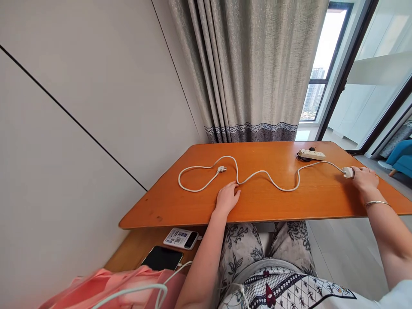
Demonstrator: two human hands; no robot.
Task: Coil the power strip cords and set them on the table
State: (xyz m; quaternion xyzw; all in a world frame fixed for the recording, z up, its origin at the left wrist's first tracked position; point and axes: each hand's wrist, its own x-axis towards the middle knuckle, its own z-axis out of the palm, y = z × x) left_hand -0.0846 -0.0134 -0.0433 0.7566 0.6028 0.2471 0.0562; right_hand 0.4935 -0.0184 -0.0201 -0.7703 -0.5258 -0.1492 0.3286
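Note:
A long white cable (257, 175) snakes across the orange wooden table (180, 206), ending in a plug (221, 169) inside a loop on the left. My left hand (227, 198) lies flat on the table with fingers together, its fingertips touching the cable near the middle. My right hand (364, 177), with a bangle on the wrist, is closed over the white block (347, 172) at the cable's right end, near the table's right edge.
A cream power strip (310, 154) lies at the back right of the table. On a lower shelf at the left sit a white power bank (180, 238) and a dark phone (162, 258). Pink cloth (106, 287) lies nearest me. Grey curtains (247, 68) hang behind.

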